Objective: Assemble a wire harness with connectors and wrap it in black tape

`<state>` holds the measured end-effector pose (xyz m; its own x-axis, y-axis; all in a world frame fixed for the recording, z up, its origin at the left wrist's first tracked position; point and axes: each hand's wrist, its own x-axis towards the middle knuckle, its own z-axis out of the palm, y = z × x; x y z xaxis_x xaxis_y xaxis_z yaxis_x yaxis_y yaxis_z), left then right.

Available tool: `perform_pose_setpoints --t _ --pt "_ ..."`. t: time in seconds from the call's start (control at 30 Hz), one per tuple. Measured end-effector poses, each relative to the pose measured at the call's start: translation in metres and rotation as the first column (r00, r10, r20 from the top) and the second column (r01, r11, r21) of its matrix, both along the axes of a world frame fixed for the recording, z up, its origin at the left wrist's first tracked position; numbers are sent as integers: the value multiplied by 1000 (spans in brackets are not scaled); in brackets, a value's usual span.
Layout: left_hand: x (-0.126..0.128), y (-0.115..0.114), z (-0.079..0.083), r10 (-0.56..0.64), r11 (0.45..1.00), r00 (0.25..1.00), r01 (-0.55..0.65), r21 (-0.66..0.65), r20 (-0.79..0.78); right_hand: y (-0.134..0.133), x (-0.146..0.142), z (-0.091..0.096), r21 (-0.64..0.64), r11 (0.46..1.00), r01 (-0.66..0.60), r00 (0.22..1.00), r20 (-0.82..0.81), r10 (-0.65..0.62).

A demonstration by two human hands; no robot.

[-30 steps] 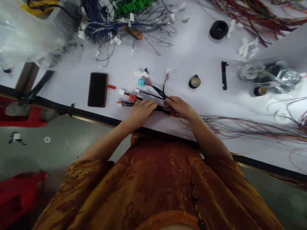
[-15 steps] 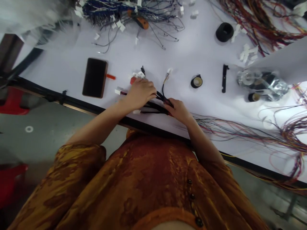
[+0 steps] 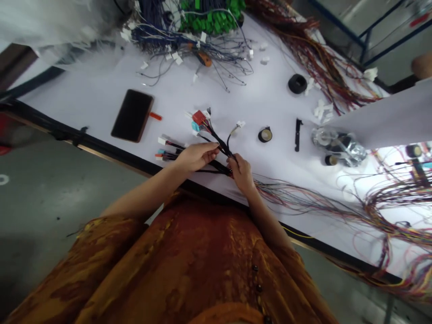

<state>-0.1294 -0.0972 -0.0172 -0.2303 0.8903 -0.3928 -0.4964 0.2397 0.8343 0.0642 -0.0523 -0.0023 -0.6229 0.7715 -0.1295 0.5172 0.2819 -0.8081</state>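
Observation:
A wire harness (image 3: 216, 141) wrapped in black tape lies near the front edge of the white table (image 3: 270, 103). Its branches fan out to red, teal and white connectors (image 3: 199, 119). My left hand (image 3: 195, 156) is closed in a pinch on one black branch of the harness. My right hand (image 3: 241, 171) is closed around the harness trunk where the loose coloured wires (image 3: 303, 198) run off to the right. Both hands sit close together, just past the table's black edge.
A dark phone (image 3: 132, 115) lies left of the harness. A small tape roll (image 3: 265, 134), a black clip (image 3: 297, 134), a black ring (image 3: 297, 83) and a shiny bag (image 3: 339, 146) lie beyond. Blue wires and green connectors (image 3: 209, 15) pile at the back.
My left hand slid back from the connector ends and now pinches a branch. The red connector is uncovered. The camera view swung, showing more of the table's right side.

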Motion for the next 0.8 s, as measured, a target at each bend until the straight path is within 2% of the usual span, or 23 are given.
perform_pose_setpoints --t 0.03,0.1,0.37,0.43,0.53,0.67,0.73,0.8 --pt "3 0 2 1 1000 997 1 -28 83 -3 1 0 6 1000 5 1000 -5 -5" --pt "7 0 7 -69 994 968 86 -61 242 -7 3 0 12 1000 -10 1000 -24 10" --pt "6 -4 23 -347 935 897 353 30 275 -16 8 -8 142 981 -133 991 -5 135" --pt "8 -5 24 -319 948 924 312 67 212 -16 9 -9 131 983 -128 991 -8 130" --pt "14 -7 21 -246 964 968 249 97 -45 -15 6 -6 109 989 -96 994 57 90" --pt "15 -6 18 -133 976 889 195 100 -437 -13 -6 1 133 985 -112 988 119 97" --pt "13 -4 18 -62 978 875 149 146 -480 -13 -13 2 175 979 -107 992 89 92" --pt "12 -3 18 -68 981 926 130 145 -371 -12 -19 1 215 974 -65 996 74 50"
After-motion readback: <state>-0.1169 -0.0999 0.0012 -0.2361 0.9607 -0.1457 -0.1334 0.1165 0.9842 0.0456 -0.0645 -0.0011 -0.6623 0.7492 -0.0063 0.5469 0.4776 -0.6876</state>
